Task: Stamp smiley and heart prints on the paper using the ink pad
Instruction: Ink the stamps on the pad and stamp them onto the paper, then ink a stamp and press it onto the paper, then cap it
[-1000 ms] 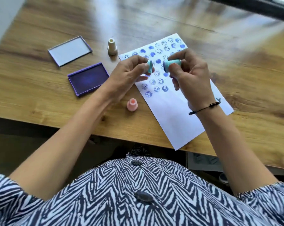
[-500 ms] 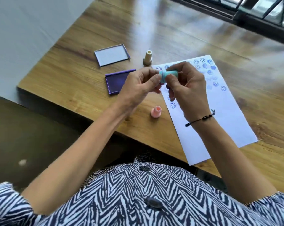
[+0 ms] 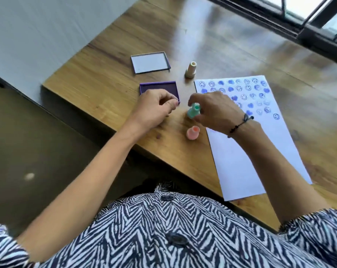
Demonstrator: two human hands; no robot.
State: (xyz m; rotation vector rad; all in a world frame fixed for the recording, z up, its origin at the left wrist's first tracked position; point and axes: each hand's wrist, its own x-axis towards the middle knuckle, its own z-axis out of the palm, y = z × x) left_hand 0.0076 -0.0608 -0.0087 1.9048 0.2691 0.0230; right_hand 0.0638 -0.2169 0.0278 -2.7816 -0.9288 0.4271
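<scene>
No legible writing. Your right hand (image 3: 214, 111) pinches teal plastic stamp (image 3: 193, 111); left hand (image 3: 156, 109) curled, grip unclear, at ink pad's (image 3: 159, 88) 6 o'clock edge.

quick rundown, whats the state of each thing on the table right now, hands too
ink pad: open, lid off, near edge under the left hand
lid: lying flat, apart from the pad
teal stamp: upright, held by the right hand
pink stamp: standing on the table, untouched
beige stamp: standing, untouched
paper: flat, upper part covered in blue prints, lower part blank
left hand: fingers curled, whether they hold anything is unclear
right hand: gripping the teal stamp
</scene>
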